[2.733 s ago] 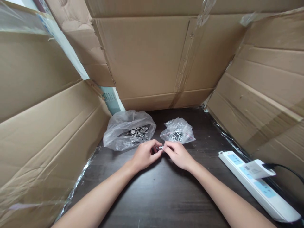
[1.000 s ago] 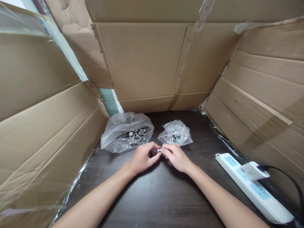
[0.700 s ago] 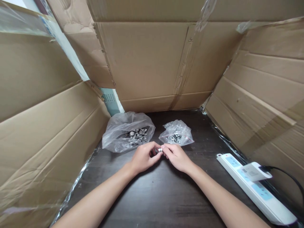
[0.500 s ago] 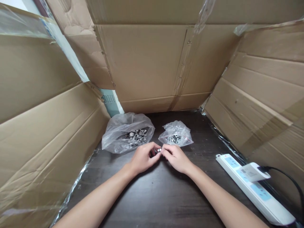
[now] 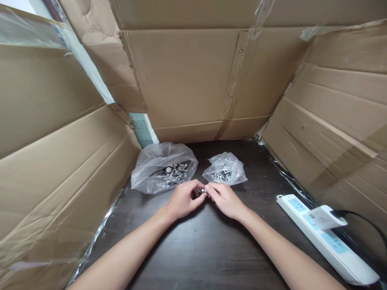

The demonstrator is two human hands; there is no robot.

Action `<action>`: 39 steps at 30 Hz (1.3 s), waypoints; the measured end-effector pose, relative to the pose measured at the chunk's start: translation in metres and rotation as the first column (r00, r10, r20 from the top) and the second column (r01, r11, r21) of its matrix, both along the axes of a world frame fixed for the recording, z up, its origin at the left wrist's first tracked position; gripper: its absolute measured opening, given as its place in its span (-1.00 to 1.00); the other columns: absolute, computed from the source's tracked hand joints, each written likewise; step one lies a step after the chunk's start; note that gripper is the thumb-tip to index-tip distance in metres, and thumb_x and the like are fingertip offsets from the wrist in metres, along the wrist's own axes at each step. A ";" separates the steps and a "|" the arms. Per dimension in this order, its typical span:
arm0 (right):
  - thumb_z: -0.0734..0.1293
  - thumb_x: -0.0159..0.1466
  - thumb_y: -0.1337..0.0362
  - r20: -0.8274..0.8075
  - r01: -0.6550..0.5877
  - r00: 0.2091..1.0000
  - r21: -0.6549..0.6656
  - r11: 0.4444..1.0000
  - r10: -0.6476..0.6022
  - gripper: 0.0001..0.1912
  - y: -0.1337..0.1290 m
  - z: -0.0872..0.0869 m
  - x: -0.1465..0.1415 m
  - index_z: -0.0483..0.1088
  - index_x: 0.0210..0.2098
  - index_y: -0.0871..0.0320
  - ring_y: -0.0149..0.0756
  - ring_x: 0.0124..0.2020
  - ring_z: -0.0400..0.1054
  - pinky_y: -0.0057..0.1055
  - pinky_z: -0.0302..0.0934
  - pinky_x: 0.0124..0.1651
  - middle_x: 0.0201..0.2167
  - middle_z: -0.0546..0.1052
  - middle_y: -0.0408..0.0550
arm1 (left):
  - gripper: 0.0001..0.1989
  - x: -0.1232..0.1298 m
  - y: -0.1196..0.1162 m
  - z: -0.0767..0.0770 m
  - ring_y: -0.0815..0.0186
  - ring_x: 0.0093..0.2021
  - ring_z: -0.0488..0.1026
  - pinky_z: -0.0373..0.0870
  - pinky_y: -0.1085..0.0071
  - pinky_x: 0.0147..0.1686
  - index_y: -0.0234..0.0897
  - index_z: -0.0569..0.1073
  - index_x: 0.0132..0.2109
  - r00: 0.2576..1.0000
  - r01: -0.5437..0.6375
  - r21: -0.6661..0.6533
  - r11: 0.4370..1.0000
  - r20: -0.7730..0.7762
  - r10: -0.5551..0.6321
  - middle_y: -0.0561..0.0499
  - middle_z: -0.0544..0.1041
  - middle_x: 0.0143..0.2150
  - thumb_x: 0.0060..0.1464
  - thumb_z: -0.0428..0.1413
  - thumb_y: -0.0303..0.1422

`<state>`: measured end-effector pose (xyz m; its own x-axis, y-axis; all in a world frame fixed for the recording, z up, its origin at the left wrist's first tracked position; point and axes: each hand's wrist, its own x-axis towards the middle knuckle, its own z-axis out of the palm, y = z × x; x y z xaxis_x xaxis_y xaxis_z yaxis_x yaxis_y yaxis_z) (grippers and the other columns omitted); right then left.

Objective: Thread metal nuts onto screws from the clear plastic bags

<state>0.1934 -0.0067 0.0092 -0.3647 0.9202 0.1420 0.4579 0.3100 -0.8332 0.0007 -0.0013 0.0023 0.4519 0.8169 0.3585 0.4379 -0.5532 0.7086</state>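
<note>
Between my two hands, above the dark table, is a small shiny metal piece (image 5: 203, 191), mostly covered by fingertips. My left hand (image 5: 185, 200) pinches it from the left, thumb and forefinger curved round it. Closed fingers of my right hand (image 5: 224, 198) press on it from the other side. Just behind my left hand lies a clear plastic bag (image 5: 145, 173), its mouth open, with several round-headed metal parts (image 5: 177, 172) inside. A smaller clear zip bag (image 5: 238, 177) behind my right hand holds several small screws (image 5: 223, 175).
Cardboard walls (image 5: 187, 76) close in the dark table (image 5: 187, 249) at the left, back and right. On the right lies a white power strip (image 5: 320, 237) with a white plug (image 5: 323, 217) and black cable (image 5: 363, 215).
My right fingertips have shifted slightly over the metal piece, so less of it shows. Both hands stay in nearly the same place, and the bags have not moved on the table.
</note>
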 end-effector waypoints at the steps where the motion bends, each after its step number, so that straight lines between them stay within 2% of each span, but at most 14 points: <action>1: 0.14 0.41 0.08 0.005 -0.006 1.000 -0.003 1.000 0.006 -0.57 0.000 0.000 0.000 0.17 -0.54 0.13 -0.37 -0.50 0.13 -0.40 -0.04 -0.39 -0.58 0.26 -0.19 | -0.87 0.000 0.000 0.000 0.37 -0.40 0.46 0.33 0.47 -0.37 -0.28 0.53 -0.15 1.000 -0.001 0.000 1.000 0.001 0.001 0.04 0.57 -0.35 0.16 0.18 -0.36; 6: 0.19 0.33 0.17 0.017 -0.021 1.000 -0.001 1.000 0.021 -0.68 0.000 -0.001 0.001 0.18 -0.53 0.13 -0.38 -0.49 0.09 -0.41 -0.05 -0.39 -0.57 0.24 -0.20 | -0.86 0.001 0.000 -0.003 0.38 -0.39 0.47 0.34 0.48 -0.37 -0.28 0.53 -0.13 1.000 -0.007 0.006 1.000 0.012 0.007 0.04 0.58 -0.33 0.16 0.17 -0.38; 14: 0.13 0.41 0.06 0.009 -0.004 1.000 0.016 1.000 0.004 -0.56 0.001 -0.001 0.000 0.15 -0.54 0.13 -0.38 -0.50 0.08 -0.40 -0.04 -0.40 -0.58 0.22 -0.20 | -0.86 0.000 0.000 0.000 0.37 -0.40 0.46 0.35 0.47 -0.37 -0.28 0.52 -0.12 1.000 0.000 0.026 1.000 0.006 0.000 0.02 0.57 -0.33 0.18 0.16 -0.35; 22: 0.15 0.35 0.25 -0.015 -0.018 1.000 0.018 1.000 0.018 -0.68 -0.001 0.003 0.002 0.20 -0.54 0.14 -0.36 -0.47 0.19 -0.41 0.03 -0.35 -0.56 0.34 -0.17 | -0.86 0.001 -0.001 0.001 0.37 -0.40 0.48 0.36 0.47 -0.37 -0.27 0.53 -0.11 1.000 0.001 0.033 0.999 0.029 -0.002 0.03 0.58 -0.31 0.18 0.16 -0.37; 27: 0.18 0.36 0.19 0.012 -0.004 1.000 0.011 1.000 0.003 -0.67 -0.001 0.001 0.000 0.17 -0.53 0.13 -0.38 -0.50 0.10 -0.41 -0.04 -0.39 -0.58 0.25 -0.20 | -0.85 0.000 -0.001 0.000 0.37 -0.37 0.48 0.37 0.48 -0.35 -0.27 0.53 -0.08 1.000 0.008 0.051 0.999 0.021 -0.009 0.02 0.57 -0.29 0.22 0.15 -0.37; 33: 0.10 0.44 0.10 0.011 0.001 1.000 0.039 0.999 -0.001 -0.56 0.000 0.000 -0.001 0.23 -0.52 0.14 -0.36 -0.48 0.17 -0.39 0.01 -0.36 -0.56 0.31 -0.17 | -0.85 0.000 -0.001 0.000 0.37 -0.37 0.46 0.37 0.47 -0.34 -0.29 0.53 -0.07 1.000 0.013 0.074 0.997 0.012 -0.014 0.02 0.57 -0.29 0.22 0.16 -0.38; 39: 0.18 0.36 0.21 0.012 -0.005 1.000 0.016 1.000 0.005 -0.67 0.000 0.001 0.001 0.22 -0.53 0.14 -0.37 -0.49 0.16 -0.42 0.01 -0.37 -0.57 0.32 -0.19 | -0.86 0.000 0.000 -0.002 0.38 -0.39 0.46 0.36 0.49 -0.37 -0.27 0.54 -0.09 1.000 -0.009 0.038 0.999 0.025 0.008 0.03 0.57 -0.31 0.21 0.17 -0.37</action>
<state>0.1943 -0.0071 0.0105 -0.3713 0.9160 0.1522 0.4663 0.3257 -0.8225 0.0011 -0.0009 0.0004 0.4356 0.8062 0.4004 0.4256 -0.5764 0.6976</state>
